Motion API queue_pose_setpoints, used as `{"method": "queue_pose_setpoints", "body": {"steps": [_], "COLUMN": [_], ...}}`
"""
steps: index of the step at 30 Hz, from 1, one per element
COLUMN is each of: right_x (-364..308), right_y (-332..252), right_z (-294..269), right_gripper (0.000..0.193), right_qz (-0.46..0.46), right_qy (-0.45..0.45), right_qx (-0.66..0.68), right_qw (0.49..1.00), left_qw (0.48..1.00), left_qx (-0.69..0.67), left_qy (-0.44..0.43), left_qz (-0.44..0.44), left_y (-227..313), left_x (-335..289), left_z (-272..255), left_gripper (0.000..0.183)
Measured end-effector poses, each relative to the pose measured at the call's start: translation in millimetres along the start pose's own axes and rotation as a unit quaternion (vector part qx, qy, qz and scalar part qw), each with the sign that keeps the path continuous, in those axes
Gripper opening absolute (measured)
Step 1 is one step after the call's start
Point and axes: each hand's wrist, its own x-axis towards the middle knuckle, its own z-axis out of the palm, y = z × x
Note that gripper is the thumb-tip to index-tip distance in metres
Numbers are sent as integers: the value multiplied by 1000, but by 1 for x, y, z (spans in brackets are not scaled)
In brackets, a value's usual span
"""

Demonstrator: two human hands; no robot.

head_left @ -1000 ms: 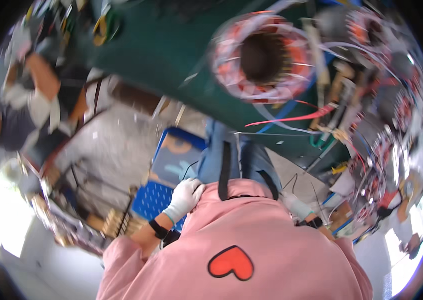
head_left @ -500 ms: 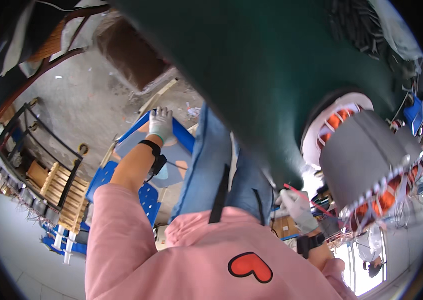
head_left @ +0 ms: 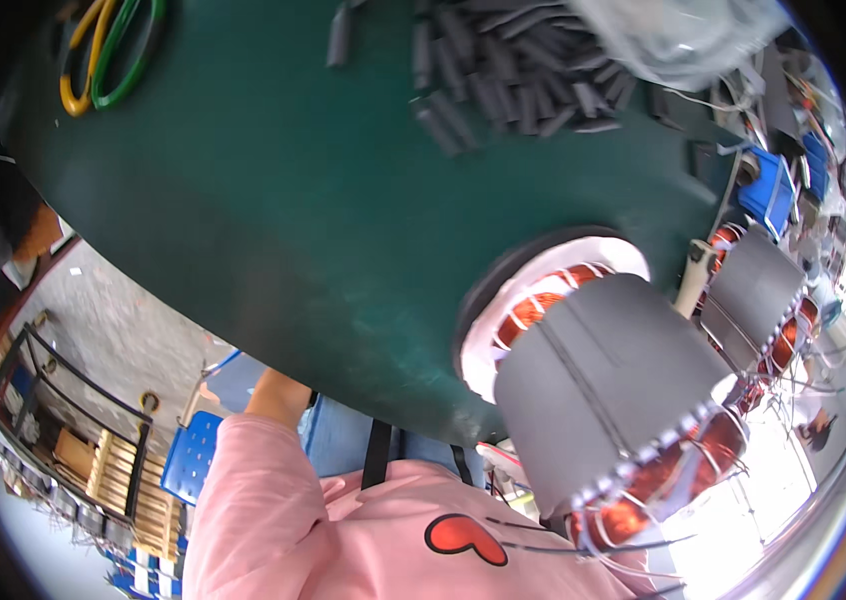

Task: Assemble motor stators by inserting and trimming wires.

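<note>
A grey motor stator (head_left: pixel 593 385) with copper windings laced in white cord stands at the table's near right. Its far end rests against a pale round disc (head_left: pixel 477 360) with a black rim. My left forearm (head_left: pixel 280 395) reaches down past the near edge of the dark green table (head_left: pixel 343 220), which hides that hand. Of my right hand (head_left: pixel 505 458), only a sliver of white glove shows, beside the stator's lower left. Something red lies along it, but the fingers are hidden behind the stator.
A second grey stator (head_left: pixel 753 290) stands farther right. Many dark grey strips (head_left: pixel 523 70) lie piled at the back, beside a clear plastic bag (head_left: pixel 683 35). Yellow-and-green-handled scissors (head_left: pixel 103 60) lie back left. A blue stool (head_left: pixel 193 455) and a wooden pallet (head_left: pixel 128 490) are lower left.
My view has swung over the table, bringing the strips and scissors into sight. My left hand has passed from the blue-edged stool seat to behind the table edge; my right is now mostly covered.
</note>
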Motion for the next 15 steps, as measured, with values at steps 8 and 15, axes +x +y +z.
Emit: {"method": "queue_pose_setpoints", "body": {"steps": [8, 15], "right_x": [58, 100], "right_y": [25, 23], "right_z": [60, 104], "right_gripper": [45, 47], "right_qz": [-179, -518], "right_qy": [83, 339], "right_qx": [48, 1], "right_qw": [979, 786], "left_qw": [996, 957], "left_qx": [-42, -145], "left_qy": [8, -200], "left_qz": [79, 154], "left_y": [-8, -79], "left_x": [-66, -278], "left_z": [-89, -43], "left_gripper": [42, 37]}}
